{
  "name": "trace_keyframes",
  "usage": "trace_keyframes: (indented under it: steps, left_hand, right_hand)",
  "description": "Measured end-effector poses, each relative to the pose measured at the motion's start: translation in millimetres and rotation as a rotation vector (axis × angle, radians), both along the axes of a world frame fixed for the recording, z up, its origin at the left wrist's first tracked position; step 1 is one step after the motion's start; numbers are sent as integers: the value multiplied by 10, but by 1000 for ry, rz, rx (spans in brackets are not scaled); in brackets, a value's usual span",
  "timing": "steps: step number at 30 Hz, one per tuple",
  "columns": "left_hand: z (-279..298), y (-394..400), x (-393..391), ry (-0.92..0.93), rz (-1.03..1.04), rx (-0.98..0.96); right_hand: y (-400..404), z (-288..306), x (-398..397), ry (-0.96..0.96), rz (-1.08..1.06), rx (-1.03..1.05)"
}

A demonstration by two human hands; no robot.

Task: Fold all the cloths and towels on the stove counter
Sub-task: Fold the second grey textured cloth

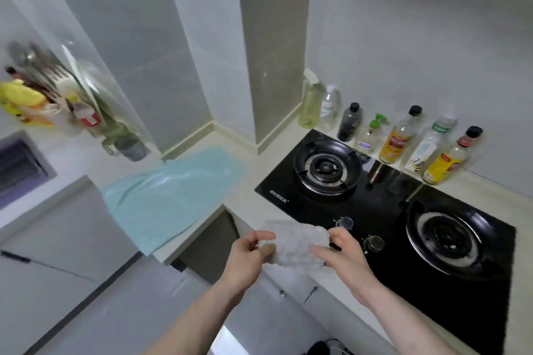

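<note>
A small fluffy white cloth [294, 245] hangs in a folded rectangle between my two hands, just above the counter's front edge by the stove knobs. My left hand [248, 256] pinches its left edge between thumb and fingers. My right hand [343, 251] grips its right edge, fingers curled round it. A large light-blue towel [170, 196] lies spread flat on the counter to the left, one corner draped over the front edge.
A black two-burner gas stove [383, 204] fills the counter on the right. Several bottles [398, 138] line the wall behind it. A utensil rack [52, 95] hangs at the far left, with a cup [132, 147] below. White cabinet fronts lie underneath.
</note>
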State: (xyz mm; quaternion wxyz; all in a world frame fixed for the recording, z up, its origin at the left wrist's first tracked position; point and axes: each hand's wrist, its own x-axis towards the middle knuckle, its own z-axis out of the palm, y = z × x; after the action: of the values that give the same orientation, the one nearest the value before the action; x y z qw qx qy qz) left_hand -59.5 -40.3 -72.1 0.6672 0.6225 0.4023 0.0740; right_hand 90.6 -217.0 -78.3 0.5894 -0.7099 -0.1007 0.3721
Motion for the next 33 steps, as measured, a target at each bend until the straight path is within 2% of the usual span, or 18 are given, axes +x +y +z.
trace_keyframes:
  steps: [6,16,22,33]
  left_hand:
    - [382,783,-1400,-29,255,165]
    - [815,1697,-3531,-81,588,294]
    - [979,2120,-4364,-92,765,312]
    - [1090,2980,-5577,-7,1085,364]
  right_hand:
    - [1252,310,-1026,-64,254,65]
    - [2868,688,-2821,-161,556,154]
    - [3660,928,-3546,-129,765,175]
    - [5360,983,-4772,25,1139,174]
